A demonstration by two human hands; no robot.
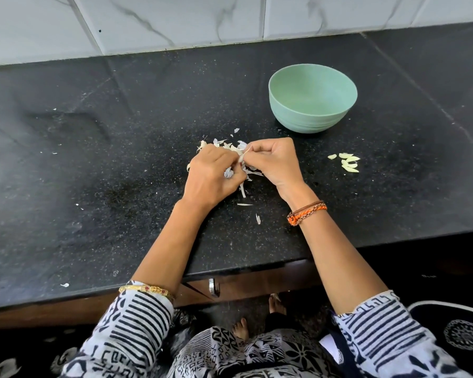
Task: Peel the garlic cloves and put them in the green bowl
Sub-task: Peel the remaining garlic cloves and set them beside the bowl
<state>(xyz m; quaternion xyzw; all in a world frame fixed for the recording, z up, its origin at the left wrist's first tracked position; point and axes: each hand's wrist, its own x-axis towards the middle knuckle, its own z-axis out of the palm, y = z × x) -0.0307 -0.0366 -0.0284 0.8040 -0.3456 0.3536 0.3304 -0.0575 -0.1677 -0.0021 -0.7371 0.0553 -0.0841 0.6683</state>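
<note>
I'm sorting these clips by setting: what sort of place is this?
Most likely a home kitchen: a black stone counter, a tiled wall behind it, and a green bowl beside garlic peels.

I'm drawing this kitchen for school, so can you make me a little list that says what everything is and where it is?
surface: black counter, white tiled wall behind
green bowl: upright, far right of the hands, looks empty
left hand: grips garlic over the skins
right hand: pinches a strip of skin
garlic skins: scattered under and around both hands
peeled cloves: small group on the counter, right of the hands, not in the bowl
</note>
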